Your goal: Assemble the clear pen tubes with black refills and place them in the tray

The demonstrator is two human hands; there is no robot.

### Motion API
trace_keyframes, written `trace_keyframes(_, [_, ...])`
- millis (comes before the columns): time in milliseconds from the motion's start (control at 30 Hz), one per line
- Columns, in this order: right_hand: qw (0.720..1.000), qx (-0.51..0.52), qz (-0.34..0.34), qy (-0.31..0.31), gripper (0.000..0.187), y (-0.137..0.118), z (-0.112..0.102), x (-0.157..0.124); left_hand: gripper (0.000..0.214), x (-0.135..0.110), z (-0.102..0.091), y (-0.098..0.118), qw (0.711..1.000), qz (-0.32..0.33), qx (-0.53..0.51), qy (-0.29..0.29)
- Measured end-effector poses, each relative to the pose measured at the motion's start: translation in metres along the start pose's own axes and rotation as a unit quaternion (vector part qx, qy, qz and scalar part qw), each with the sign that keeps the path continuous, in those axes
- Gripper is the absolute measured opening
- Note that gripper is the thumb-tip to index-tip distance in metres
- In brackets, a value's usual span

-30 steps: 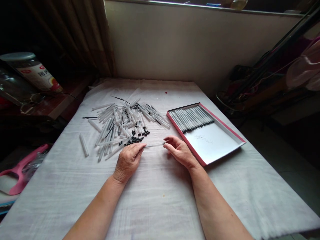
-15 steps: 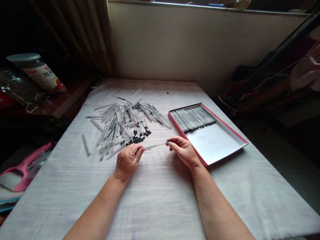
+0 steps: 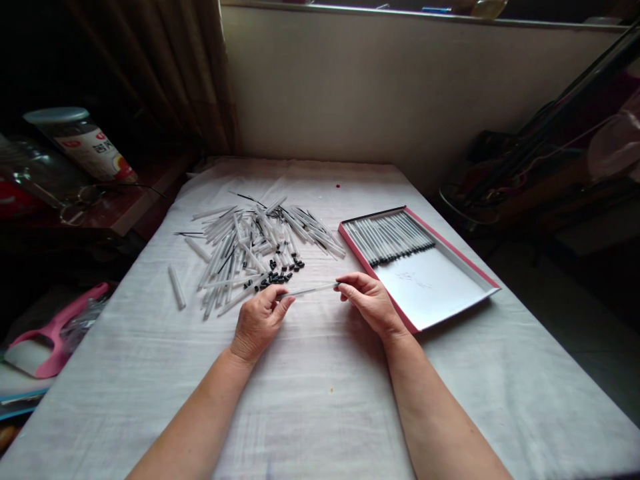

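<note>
The left hand (image 3: 257,320) and the right hand (image 3: 370,303) each pinched one end of a single clear tube (image 3: 313,289) between thumb and fingertips, holding it level just above the white cloth (image 3: 320,400) at the centre of the frame. Whether its left end carried a cap could not be told, since the left fingers covered it.

Just above the left hand lay a scatter of small black caps (image 3: 280,272), and beyond them, left of centre, a loose heap of clear tubes (image 3: 250,247) lying crosswise. One tube (image 3: 177,295) lay apart at the heap's left.

Right of centre sat a pink-edged tray (image 3: 440,287). A neat row of tubes (image 3: 390,237) with dark ends filled only its upper part; the lower part was bare. By that showing, the smaller share was laid in the tray and the larger share was unsorted.
</note>
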State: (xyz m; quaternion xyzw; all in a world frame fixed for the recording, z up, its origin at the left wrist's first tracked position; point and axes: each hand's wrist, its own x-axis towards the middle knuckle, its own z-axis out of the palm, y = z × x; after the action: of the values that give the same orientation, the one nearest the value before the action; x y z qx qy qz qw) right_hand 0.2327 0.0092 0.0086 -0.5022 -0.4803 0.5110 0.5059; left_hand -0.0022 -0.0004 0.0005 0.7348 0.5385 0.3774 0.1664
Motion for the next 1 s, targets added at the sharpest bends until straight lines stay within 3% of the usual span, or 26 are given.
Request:
trace_keyframes(233, [1.0,-0.012,0.001,0.008,0.027,0.0012,-0.0009,0.0006,0.028,-0.0001,-0.0002,-0.0032,0.998,-0.015,-0.036,-0.045])
trace_keyframes(467, [1.0,-0.025,-0.001,-0.007,0.028,0.0005,0.0005,-0.0002,0.021,-0.0009,0.0026,-0.0052,0.998,-0.013,-0.054,-0.003])
trace_keyframes(600, [0.995,-0.083,-0.016,-0.049,0.028,0.0016,0.0043,-0.0034,0.017,-0.0013,0.0032,-0.0027,0.998,0.026,-0.046,-0.033])
trace_keyframes(767, [0.978,-0.177,-0.062,-0.087,0.016,0.0033,0.0069,-0.0058,0.014,-0.0014,0.0027,-0.0015,0.998,0.037,-0.031,-0.045])
trace_keyframes(1000, [0.995,-0.101,-0.016,-0.011,0.026,0.0032,-0.0023,-0.0008,0.017,0.0002,0.0001,-0.004,0.999,0.013,-0.051,0.001])
